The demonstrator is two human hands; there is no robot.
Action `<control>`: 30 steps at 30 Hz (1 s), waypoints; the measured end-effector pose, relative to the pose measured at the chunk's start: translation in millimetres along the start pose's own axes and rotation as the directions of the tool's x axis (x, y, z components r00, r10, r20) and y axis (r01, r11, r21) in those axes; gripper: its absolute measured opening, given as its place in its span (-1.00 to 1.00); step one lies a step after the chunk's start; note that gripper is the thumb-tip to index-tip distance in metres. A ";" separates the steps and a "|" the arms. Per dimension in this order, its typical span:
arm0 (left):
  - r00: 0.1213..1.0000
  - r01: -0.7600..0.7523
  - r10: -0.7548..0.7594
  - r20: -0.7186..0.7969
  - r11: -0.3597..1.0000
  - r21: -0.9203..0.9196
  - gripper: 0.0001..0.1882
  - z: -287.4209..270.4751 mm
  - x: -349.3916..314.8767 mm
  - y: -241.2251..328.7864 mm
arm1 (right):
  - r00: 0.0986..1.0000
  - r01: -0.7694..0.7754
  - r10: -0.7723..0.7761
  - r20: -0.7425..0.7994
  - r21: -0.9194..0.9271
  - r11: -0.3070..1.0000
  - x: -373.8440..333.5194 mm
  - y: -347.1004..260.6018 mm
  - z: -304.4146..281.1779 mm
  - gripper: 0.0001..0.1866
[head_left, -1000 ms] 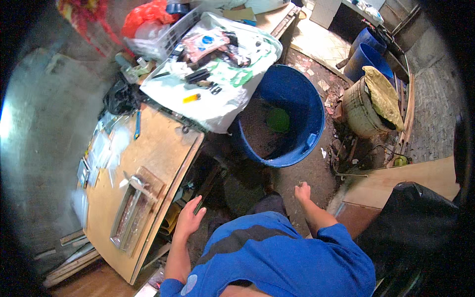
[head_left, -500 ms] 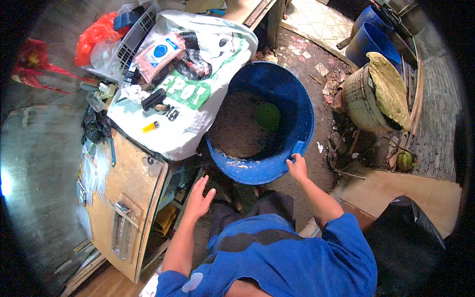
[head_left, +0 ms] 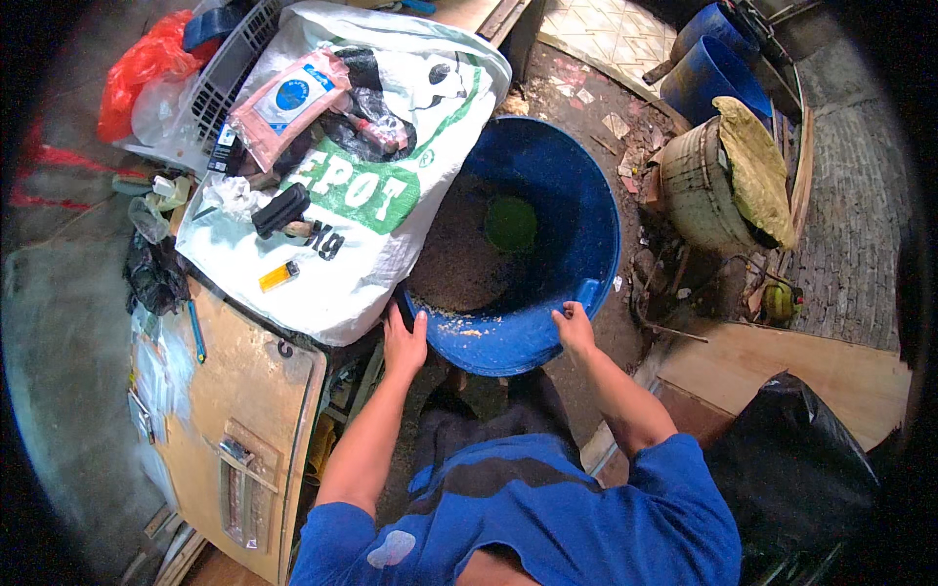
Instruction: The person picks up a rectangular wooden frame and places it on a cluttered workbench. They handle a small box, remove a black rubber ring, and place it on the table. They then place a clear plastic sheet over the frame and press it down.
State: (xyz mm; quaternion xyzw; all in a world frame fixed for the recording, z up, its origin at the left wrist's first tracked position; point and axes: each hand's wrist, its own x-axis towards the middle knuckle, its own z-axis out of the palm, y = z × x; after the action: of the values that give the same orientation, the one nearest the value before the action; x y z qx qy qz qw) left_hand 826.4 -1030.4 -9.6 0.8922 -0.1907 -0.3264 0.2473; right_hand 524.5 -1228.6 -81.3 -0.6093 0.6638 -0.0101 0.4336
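In front of me stands a large round blue plastic barrel (head_left: 489, 349), open at the top. Brownish, grainy material (head_left: 459, 244) covers its bottom, and a round green object (head_left: 511, 225) lies on that. Pale crumbs stick to the inner wall nearest me. My left hand (head_left: 404, 342) is at the barrel's near-left rim, its fingers along the outside and its thumb at the edge. At the near-right rim, beside a raised lug, my right hand (head_left: 575, 327) has its fingers curled over the edge.
A white printed sack (head_left: 352, 264) beside the barrel bears a pink packet (head_left: 286, 103), a yellow lighter (head_left: 278, 276) and black items. Left are a wooden board (head_left: 244, 391) and a grey crate (head_left: 230, 83). Right stand a covered whitish drum (head_left: 699, 190), blue barrels (head_left: 718, 83) and a black bag (head_left: 791, 469).
My left hand has moved forward from open air to the barrel's left rim. My right hand stays at the right rim. The view has shifted slightly.
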 end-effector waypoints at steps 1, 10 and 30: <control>0.999 -0.004 0.005 -0.039 1.000 0.007 -0.16 3.9 7.3 0.6 | 1.000 0.003 -0.003 0.006 0.028 1.000 9.4 -2.4 5.9 -0.46; 0.972 0.036 -0.043 -0.233 0.999 -0.035 -0.21 65.4 50.0 -5.8 | 0.952 -0.302 0.287 0.105 0.197 0.933 115.4 -7.8 92.6 -0.49; 0.870 0.219 -0.203 -0.449 0.976 -0.018 -0.35 85.3 41.1 -20.2 | 0.473 0.348 0.194 0.859 -0.385 0.855 147.3 95.1 343.0 -0.25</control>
State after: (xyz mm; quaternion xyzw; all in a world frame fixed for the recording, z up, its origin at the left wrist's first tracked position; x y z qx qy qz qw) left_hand 801.7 -1061.8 -97.7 0.9627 -0.0357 -0.1339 0.2324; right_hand 667.6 -1147.9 -429.7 -0.6489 0.2941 0.4589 0.5309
